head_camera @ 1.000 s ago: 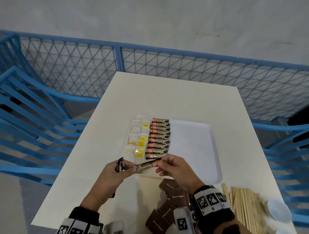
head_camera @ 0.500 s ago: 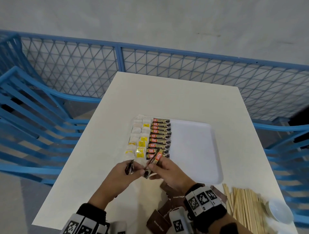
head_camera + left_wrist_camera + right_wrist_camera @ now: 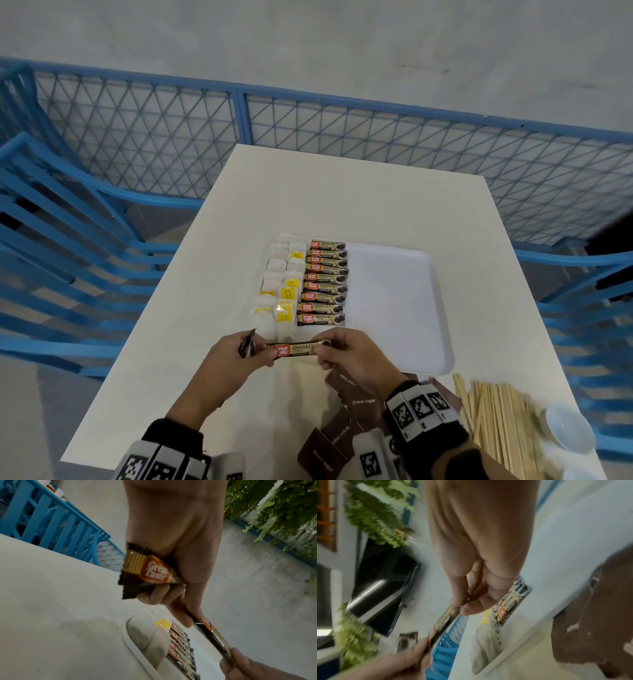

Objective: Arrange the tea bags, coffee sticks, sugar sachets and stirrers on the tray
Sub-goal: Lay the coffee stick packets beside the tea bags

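Both hands pinch one coffee stick (image 3: 297, 349) level just before the tray (image 3: 442, 329) — left hand (image 3: 236, 363) at its red end, also gripping spare sticks (image 3: 145, 572); right hand (image 3: 352, 356) at the other.

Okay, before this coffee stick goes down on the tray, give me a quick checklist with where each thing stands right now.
1. Held coffee stick gripped at both ends, by left hand and right hand: ok.
2. Stick lies level, label up, same way as the coffee row: ok.
3. Free tray space right of the row: ok. Space at the near end: cannot tell.
4. Left hand free: not ok, it also grips spare sticks.
5. Tea bags clear of the row: ok.
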`<act>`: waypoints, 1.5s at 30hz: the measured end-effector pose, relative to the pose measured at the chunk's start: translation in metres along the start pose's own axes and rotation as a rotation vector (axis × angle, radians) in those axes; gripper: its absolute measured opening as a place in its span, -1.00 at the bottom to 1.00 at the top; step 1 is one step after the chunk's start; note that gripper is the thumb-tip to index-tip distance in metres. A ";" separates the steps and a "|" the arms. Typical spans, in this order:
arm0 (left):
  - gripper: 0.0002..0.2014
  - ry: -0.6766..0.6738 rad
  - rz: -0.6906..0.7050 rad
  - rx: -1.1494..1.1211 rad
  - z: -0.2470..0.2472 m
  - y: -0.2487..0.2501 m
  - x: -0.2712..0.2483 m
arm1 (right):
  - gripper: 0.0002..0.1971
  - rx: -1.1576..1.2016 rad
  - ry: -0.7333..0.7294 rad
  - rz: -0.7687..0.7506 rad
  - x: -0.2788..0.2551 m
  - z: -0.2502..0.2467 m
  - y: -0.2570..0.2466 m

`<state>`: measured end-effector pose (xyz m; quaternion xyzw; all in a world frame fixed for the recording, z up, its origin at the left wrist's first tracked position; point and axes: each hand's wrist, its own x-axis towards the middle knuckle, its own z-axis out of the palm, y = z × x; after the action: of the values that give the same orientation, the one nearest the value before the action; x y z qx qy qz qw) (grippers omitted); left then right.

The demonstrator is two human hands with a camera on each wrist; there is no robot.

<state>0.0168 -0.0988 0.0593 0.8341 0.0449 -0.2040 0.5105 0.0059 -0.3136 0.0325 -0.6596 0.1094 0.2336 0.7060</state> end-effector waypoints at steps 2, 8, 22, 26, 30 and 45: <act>-0.85 -0.007 -0.018 0.028 0.003 -0.004 0.000 | -0.91 0.074 0.097 0.004 0.006 -0.005 0.002; -0.80 0.086 -0.195 -0.220 -0.007 -0.021 -0.001 | -0.92 -0.159 0.413 0.038 0.029 -0.034 0.022; -0.80 0.017 -0.299 -0.479 -0.011 -0.024 -0.002 | -0.80 -0.482 0.541 0.030 0.057 -0.023 0.032; -0.83 -0.049 -0.261 -0.568 -0.009 -0.019 0.000 | -0.71 -0.541 0.555 -0.018 0.051 -0.017 0.030; -0.84 -0.109 -0.200 -0.656 -0.005 -0.013 0.002 | -0.83 -0.581 0.430 -0.157 0.034 0.001 0.016; -0.82 -0.113 -0.052 -0.395 0.005 0.009 0.008 | -0.83 -0.518 -0.149 -0.135 -0.004 0.021 -0.004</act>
<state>0.0255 -0.1082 0.0616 0.7035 0.0768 -0.2507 0.6606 0.0007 -0.2936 0.0400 -0.8049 -0.0505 0.2540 0.5340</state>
